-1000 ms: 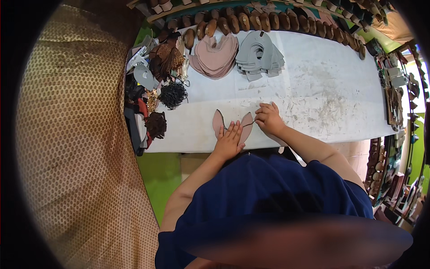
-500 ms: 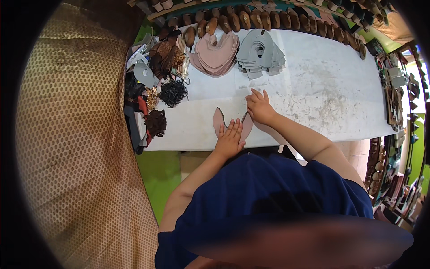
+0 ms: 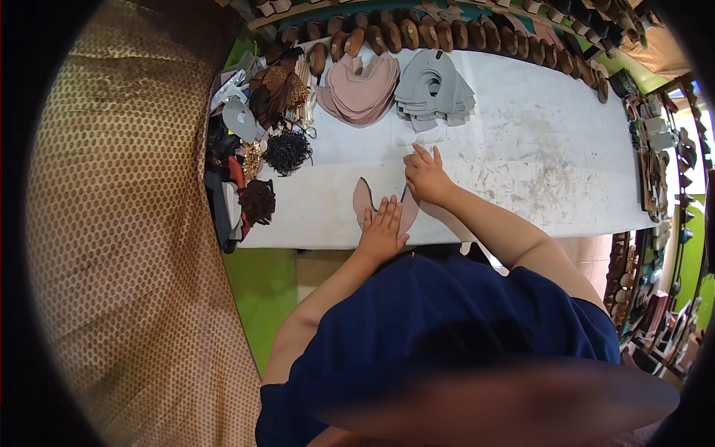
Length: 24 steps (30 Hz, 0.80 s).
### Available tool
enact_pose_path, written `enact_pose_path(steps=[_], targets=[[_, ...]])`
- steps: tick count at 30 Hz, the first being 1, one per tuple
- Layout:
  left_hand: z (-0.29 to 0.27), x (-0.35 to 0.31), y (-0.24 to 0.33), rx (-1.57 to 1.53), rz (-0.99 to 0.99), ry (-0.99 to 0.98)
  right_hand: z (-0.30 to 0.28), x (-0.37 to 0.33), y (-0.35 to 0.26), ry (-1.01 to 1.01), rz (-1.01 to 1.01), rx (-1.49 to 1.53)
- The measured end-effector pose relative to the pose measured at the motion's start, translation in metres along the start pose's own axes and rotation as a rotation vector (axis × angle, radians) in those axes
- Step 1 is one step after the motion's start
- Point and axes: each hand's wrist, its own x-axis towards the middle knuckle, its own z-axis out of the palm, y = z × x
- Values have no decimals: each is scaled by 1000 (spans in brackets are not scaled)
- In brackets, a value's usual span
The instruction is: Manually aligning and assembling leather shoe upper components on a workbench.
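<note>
A pink curved piece that looks like a shoe upper lies on the white table near its front edge. Dark trim runs along its inner curve, and its two pointed ends face away from me. My left hand rests flat over the middle of the piece, fingers stretched out, hiding part of it. At the right-hand point, my right hand bends over the dark inner edge. Its thumb side seems to pinch that edge while other fingers stick out; the exact contact is hard to see.
Stacks of pink cut pieces and grey cut pieces lie farther back. Brown shoe lasts line the far edge. Scraps, black cords and a brown bundle crowd the left end. A patterned curtain hangs at left.
My right hand has shifted slightly left and away from me along the dark edge. The left hand stays flat on the pink piece.
</note>
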Motion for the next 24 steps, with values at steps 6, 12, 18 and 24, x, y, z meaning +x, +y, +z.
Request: enact_pose_path(steps=[6, 12, 18, 24], targets=[[-3, 3, 5, -88, -59, -20, -8, 2, -3, -39, 12, -11], [0, 6, 2, -73, -68, 19, -8, -1, -2, -62, 32, 6], [-15, 30, 2, 17, -41, 6, -10, -2, -2, -55, 40, 16], [-18, 40, -5, -1, -61, -51, -9, -6, -3, -66, 104, 40]])
